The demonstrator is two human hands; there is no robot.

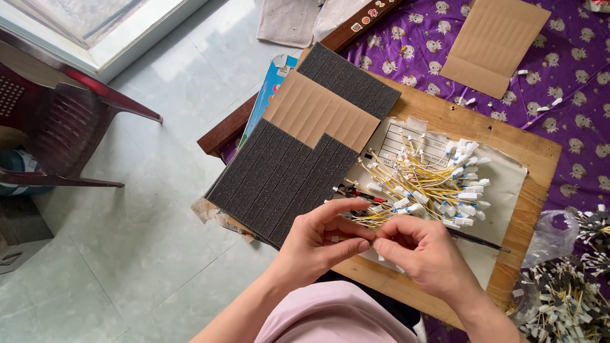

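**Yellow wire leads pinched between two hands over a wooden board**

Yellow insulated wire, thin and tipped with small white connectors, is what is being worked. One such lead [370,236] is pinched where the left hand [321,244] and the right hand [422,251] meet, just in front of the heaped pile of wire leads [429,187] on the wooden board [540,159]. Both hands are closed to a fine pinch, thumb against forefinger, the other fingers curled loosely.

A lead of this kind is judged to be very light and limp; it will bend rather than hold a line, and it is likely to snag on its neighbours when drawn from the pile. The white plastic ends look like the firmest places to be gripped; the bare wire is probably slippery and easily kinked.

Much is hidden. What exactly sits between the fingertips is masked by the fingers themselves, so it cannot be told whether a foam piece is also held. The strips of black foam sheet [283,181] are seen, partly covered by a cardboard sheet [321,111]. The bundles in the clear bag [562,286] at the right are cut off by the frame edge and too small to be made out.
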